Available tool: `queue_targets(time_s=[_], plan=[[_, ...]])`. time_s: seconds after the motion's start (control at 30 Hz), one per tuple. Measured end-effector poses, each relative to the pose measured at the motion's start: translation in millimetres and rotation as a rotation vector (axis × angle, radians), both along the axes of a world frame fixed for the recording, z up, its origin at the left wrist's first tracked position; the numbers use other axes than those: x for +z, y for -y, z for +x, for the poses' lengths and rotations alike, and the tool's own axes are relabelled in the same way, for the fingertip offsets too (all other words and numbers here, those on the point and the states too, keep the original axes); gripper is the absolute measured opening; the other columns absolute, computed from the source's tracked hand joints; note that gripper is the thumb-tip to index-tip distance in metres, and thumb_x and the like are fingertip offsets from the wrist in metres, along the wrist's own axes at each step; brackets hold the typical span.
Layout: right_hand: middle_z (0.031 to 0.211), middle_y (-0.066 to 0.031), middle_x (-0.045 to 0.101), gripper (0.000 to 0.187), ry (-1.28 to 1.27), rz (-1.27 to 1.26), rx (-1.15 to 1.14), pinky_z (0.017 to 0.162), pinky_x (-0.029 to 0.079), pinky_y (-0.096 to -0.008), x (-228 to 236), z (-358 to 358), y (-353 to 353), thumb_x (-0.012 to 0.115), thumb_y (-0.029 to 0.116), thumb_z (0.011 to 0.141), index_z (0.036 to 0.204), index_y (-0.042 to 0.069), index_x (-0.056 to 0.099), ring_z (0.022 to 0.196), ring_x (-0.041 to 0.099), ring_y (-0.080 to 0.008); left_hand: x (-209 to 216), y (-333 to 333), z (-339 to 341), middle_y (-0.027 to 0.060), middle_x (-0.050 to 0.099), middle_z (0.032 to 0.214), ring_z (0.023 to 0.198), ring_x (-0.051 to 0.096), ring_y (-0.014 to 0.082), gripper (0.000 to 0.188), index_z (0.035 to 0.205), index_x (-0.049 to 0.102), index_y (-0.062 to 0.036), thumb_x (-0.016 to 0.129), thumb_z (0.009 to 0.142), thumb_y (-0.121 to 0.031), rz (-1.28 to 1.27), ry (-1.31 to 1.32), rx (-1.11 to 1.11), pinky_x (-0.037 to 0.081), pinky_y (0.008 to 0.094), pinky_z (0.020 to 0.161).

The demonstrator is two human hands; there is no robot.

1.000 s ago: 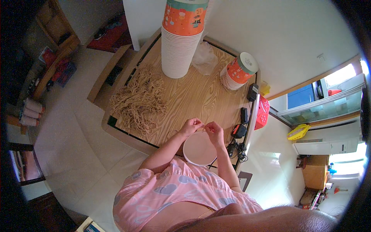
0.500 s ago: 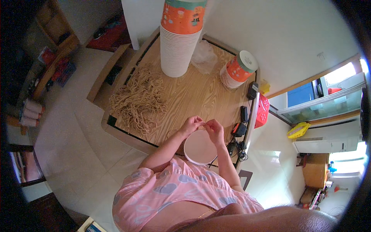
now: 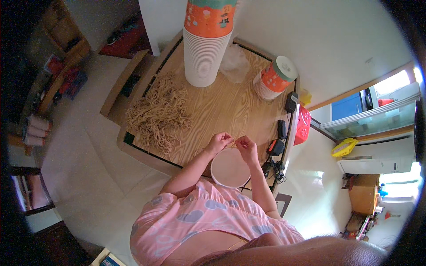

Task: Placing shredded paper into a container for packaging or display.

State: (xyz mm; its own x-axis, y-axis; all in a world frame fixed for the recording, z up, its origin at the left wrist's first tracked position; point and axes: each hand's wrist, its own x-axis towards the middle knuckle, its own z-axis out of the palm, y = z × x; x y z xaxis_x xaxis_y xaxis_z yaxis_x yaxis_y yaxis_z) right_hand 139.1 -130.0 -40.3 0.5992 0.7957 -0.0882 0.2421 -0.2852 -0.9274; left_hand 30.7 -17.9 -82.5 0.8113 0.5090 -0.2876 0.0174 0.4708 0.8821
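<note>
Both hands meet over the far rim of a white round paper bucket (image 3: pixel 230 168) close against my body. I cannot tell whether its mouth or its base faces up. My left hand (image 3: pixel 220 142) is closed in a pinch at the rim's far left. Opposite it, my right hand (image 3: pixel 246 148) pinches too, a small gap from the left fingertips. Between them shows a thin tan cord (image 3: pixel 233 145), partly hidden by the fingers. A loose heap of tan cords (image 3: pixel 159 115) lies on the wooden table (image 3: pixel 213 111), left of my hands.
A tall stack of paper buckets (image 3: pixel 204 57) stands at the back, beside a crumpled clear plastic bag (image 3: pixel 235 64). A shorter upside-down stack (image 3: pixel 273 80) is at the back right. Black power adapters (image 3: pixel 291 102) and tangled cables (image 3: pixel 278 170) line the right edge, near a red basket (image 3: pixel 302 126).
My fingertips have drawn slightly apart, and the thin cord shows between them. The view has shifted a little; the bucket, heap and stacks stay in place.
</note>
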Motion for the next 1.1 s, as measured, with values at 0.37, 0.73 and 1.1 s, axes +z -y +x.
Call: queue_targets(time_s=[0.37, 0.73, 1.1], plan=[[0.065, -0.0029, 0.055, 0.005, 0.015, -0.001, -0.016, 0.059, 0.044, -0.0233, 1.7, -1.2, 3.1, 0.059, 0.006, 0.078, 0.077, 0.001, 0.057, 0.063, 0.049, -0.0067, 6.4, 5.8, -1.7, -0.0013, 0.056, 0.067, 0.054, 0.045, 0.0036, 0.005, 0.08, 0.056, -0.0068, 0.058, 0.081, -0.011, -0.052, -0.01, 0.031, 0.035, 0.0181, 0.048], [0.069, -0.0048, 0.06, 0.005, -0.038, 0.062, -0.034, 0.061, 0.045, -0.0249, 1.7, -3.7, 3.1, 0.059, 0.003, 0.077, 0.081, 0.002, 0.059, 0.066, 0.053, -0.0088, -0.8, 0.9, -1.0, -0.0017, 0.058, 0.072, 0.061, 0.052, 0.0062, 0.008, 0.081, 0.056, -0.0074, 0.06, 0.08, -0.015, -0.051, -0.029, -0.061, 0.041, 0.0203, 0.055], [0.073, -0.004, 0.061, 0.005, 0.114, -0.009, 0.018, 0.061, 0.045, -0.0244, 23.6, -8.7, -0.7, 0.059, 0.001, 0.077, 0.081, 0.002, 0.061, 0.066, 0.054, -0.009, 14.6, -0.2, -2.5, -0.002, 0.056, 0.066, 0.055, 0.048, 0.005, 0.005, 0.078, 0.057, -0.0053, 0.061, 0.079, -0.008, 0.07, -0.096, -0.048, 0.039, 0.0201, 0.049]])
